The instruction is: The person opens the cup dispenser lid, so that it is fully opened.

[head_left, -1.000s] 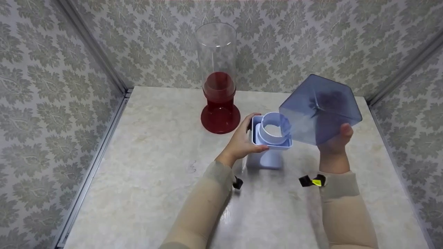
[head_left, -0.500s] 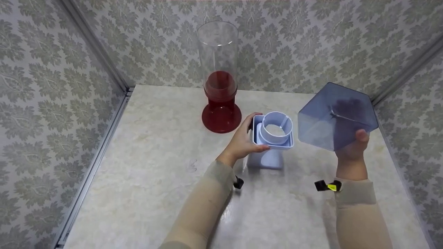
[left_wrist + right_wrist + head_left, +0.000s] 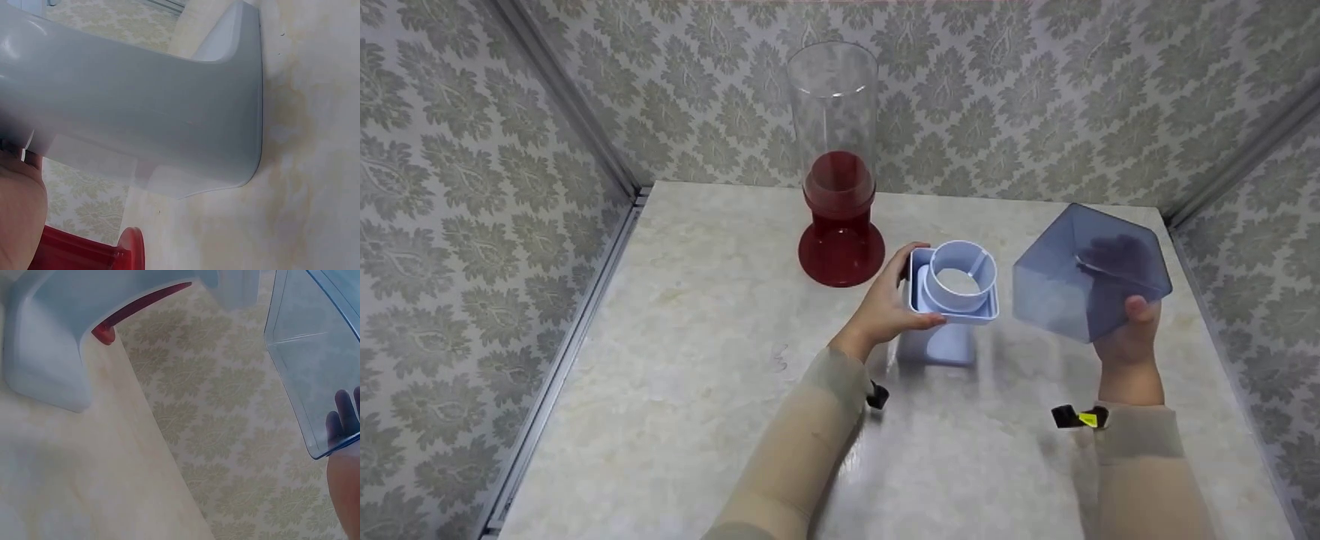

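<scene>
My left hand (image 3: 883, 309) grips the square upper rim of a pale blue pet-feeder base (image 3: 949, 349), which stands upright on the table. A round collar (image 3: 962, 296) rises from the base's top, with a hole inside. In the left wrist view, the base (image 3: 146, 107) fills much of the picture and its foot meets the tabletop. To the right, my right hand (image 3: 1132, 341) holds a see-through blue plastic container (image 3: 1050, 289), tilted and apart from the base. Right-hand fingers (image 3: 343, 410) show through the container's wall in the right wrist view.
Behind the base stands a red feeder (image 3: 840, 259) with a clear upright cylinder (image 3: 832, 105). The pale marbled table (image 3: 697, 300) is bounded by patterned wall panels (image 3: 720, 97) at the back and both sides.
My right hand has carried the blue container rightward and somewhat lower, away from the collar it overlapped in view. My left hand keeps its grip on the base.
</scene>
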Motion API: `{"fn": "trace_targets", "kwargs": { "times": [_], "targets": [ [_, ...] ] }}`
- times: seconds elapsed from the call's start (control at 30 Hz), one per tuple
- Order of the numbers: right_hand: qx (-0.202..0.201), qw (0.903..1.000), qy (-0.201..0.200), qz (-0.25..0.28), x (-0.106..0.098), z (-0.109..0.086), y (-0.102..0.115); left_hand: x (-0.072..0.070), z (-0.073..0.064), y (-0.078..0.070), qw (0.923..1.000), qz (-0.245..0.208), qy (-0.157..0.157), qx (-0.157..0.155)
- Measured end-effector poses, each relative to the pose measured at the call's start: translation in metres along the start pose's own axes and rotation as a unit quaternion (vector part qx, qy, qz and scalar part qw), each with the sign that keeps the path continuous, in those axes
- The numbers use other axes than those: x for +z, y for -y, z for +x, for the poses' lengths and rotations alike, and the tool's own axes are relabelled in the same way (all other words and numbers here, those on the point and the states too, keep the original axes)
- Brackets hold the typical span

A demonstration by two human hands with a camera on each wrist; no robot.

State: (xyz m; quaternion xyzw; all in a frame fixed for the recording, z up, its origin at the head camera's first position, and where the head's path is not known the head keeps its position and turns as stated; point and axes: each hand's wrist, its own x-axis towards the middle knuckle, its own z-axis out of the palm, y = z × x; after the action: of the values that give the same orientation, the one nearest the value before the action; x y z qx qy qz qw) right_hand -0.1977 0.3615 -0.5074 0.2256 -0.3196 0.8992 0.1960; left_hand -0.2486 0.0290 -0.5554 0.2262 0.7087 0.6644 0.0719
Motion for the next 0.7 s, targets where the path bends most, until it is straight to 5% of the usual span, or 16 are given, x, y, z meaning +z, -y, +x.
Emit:
{"fn": "trace_targets", "kwargs": {
  "times": [0.43, 0.7],
  "targets": [
    [-0.006, 0.9922, -0.006, -0.125, -0.028, -0.009, -0.005, 0.000, 0.000, 0.000, 1.0000, -0.005, 0.005, -0.002],
    [0.000, 0.9822, -0.076, -0.172, -0.043, -0.018, -0.008, 0.000, -0.001, -0.001, 0.9999, -0.016, -0.001, 0.006]
  ]
}}
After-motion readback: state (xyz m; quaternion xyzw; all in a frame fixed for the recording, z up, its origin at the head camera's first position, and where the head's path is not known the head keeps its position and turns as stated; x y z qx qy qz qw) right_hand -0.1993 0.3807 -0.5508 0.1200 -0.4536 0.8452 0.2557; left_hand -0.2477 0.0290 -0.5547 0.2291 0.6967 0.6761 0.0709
